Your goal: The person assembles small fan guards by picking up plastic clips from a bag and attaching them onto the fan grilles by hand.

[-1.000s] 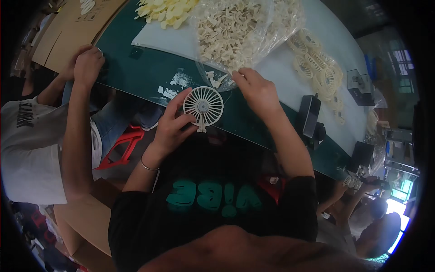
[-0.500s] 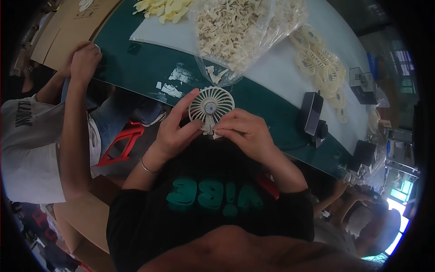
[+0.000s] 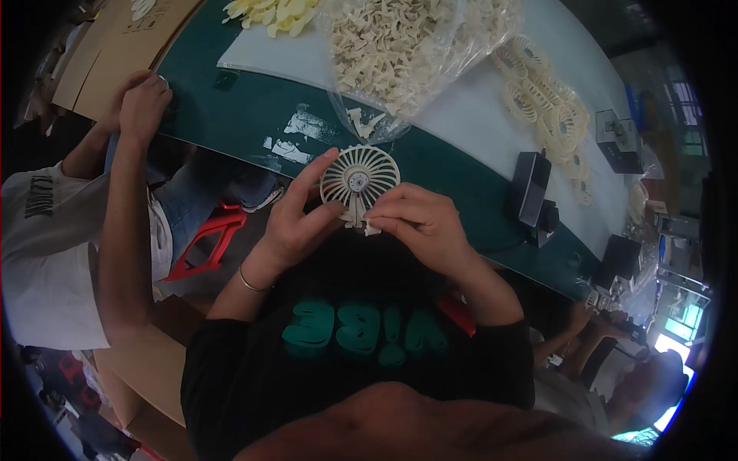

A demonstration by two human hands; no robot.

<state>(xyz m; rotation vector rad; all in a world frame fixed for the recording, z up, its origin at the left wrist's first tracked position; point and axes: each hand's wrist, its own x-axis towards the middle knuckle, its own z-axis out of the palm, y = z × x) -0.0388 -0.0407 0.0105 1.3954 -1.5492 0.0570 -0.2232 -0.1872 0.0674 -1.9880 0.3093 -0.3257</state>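
My left hand (image 3: 300, 213) grips a round cream fan cage (image 3: 360, 175) by its left rim, at the table's near edge. The cage has radial ribs, a grey metal centre and a short stem pointing toward me. At the right of the stem, my right hand (image 3: 419, 223) pinches a small cream plastic piece (image 3: 372, 228) between thumb and fingers. Just beyond the cage lies the mouth of a clear plastic bag (image 3: 461, 73) filled with many small cream pieces (image 3: 384, 54).
Yellow petal-like parts (image 3: 280, 14) lie at the back of the green table (image 3: 223, 115). More cream cages (image 3: 546, 111) are at the right, near a black device (image 3: 529, 187). A co-worker's hands (image 3: 142, 104) rest at the left table edge; other people are at lower right.
My right hand has come from the bag's mouth to the cage's stem, bringing a small cream piece. The cage has moved slightly right in my left hand.
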